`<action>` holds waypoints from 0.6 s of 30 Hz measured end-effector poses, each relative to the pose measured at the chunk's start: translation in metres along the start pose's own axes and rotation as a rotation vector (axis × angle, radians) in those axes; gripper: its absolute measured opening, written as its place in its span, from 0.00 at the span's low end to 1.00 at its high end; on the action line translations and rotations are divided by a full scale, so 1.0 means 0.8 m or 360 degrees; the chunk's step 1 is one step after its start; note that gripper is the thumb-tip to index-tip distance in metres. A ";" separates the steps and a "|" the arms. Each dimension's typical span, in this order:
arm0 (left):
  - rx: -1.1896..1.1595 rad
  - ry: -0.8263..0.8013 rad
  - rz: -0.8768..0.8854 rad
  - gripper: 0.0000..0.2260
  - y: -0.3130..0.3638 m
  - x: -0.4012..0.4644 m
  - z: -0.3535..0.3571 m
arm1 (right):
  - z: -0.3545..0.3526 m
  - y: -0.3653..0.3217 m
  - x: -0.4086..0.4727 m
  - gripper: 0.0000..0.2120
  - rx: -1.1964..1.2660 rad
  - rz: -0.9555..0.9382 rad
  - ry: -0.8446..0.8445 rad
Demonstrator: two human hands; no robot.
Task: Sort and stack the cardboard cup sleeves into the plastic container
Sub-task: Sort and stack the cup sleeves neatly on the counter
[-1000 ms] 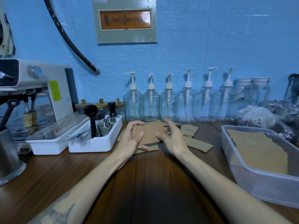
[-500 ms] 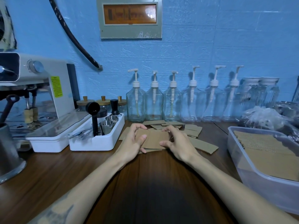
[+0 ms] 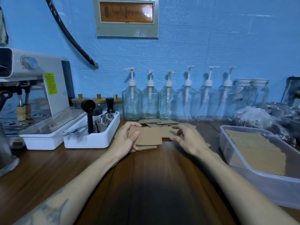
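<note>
Cardboard cup sleeves (image 3: 148,135): flattened brown pieces, a small pile on the wooden counter (image 3: 146,176) in front of the pump bottles (image 3: 150,101), a few loose ones behind it; left hand (image 3: 125,138) grips the pile's left end, thumb on the top sleeve, while right hand (image 3: 186,138) pinches the right end with curled fingers. Step judged in hand: gathering and squaring a batch; next calls for lifting it level and carrying it right to the plastic container (image 3: 243,166), already holding a stacked row.
</note>
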State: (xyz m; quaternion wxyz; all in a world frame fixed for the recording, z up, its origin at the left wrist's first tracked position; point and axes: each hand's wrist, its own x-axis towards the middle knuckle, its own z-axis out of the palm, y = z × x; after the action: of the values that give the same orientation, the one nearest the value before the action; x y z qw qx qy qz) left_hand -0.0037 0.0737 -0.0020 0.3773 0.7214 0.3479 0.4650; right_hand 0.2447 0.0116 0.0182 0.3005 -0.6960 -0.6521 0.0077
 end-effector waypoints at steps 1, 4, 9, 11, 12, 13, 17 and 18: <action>0.0005 0.0004 -0.0008 0.10 0.001 -0.001 0.000 | -0.004 0.007 -0.002 0.22 -0.0100 0.0072 0.0010; 0.0054 0.0014 -0.0009 0.09 0.001 -0.003 0.000 | -0.006 0.018 -0.008 0.25 -0.0278 0.0252 -0.0098; 0.0127 0.0005 0.0048 0.09 0.001 -0.007 0.000 | -0.008 0.025 -0.010 0.29 -0.0412 0.0435 -0.0206; 0.0138 0.0006 0.0053 0.09 0.002 -0.007 -0.001 | -0.010 0.027 -0.010 0.28 -0.0398 0.0456 -0.0206; 0.0140 0.0004 0.0056 0.09 0.001 -0.007 -0.001 | -0.011 0.026 -0.010 0.27 -0.0393 0.0455 -0.0195; 0.0147 0.0002 0.0056 0.09 0.001 -0.006 -0.002 | -0.012 0.025 -0.009 0.27 -0.0386 0.0458 -0.0183; 0.0160 0.0008 0.0049 0.09 -0.002 -0.004 -0.001 | -0.019 0.022 -0.004 0.31 -0.0228 0.0544 -0.0191; 0.0163 0.0011 0.0045 0.09 -0.002 -0.004 -0.001 | -0.020 0.022 -0.003 0.32 -0.0150 0.0566 -0.0188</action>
State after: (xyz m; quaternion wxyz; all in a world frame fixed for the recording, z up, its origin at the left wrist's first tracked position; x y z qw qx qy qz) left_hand -0.0057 0.0724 -0.0046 0.3319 0.7430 0.3624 0.4544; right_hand 0.2666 0.0031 0.0227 0.2226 -0.8119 -0.5350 0.0710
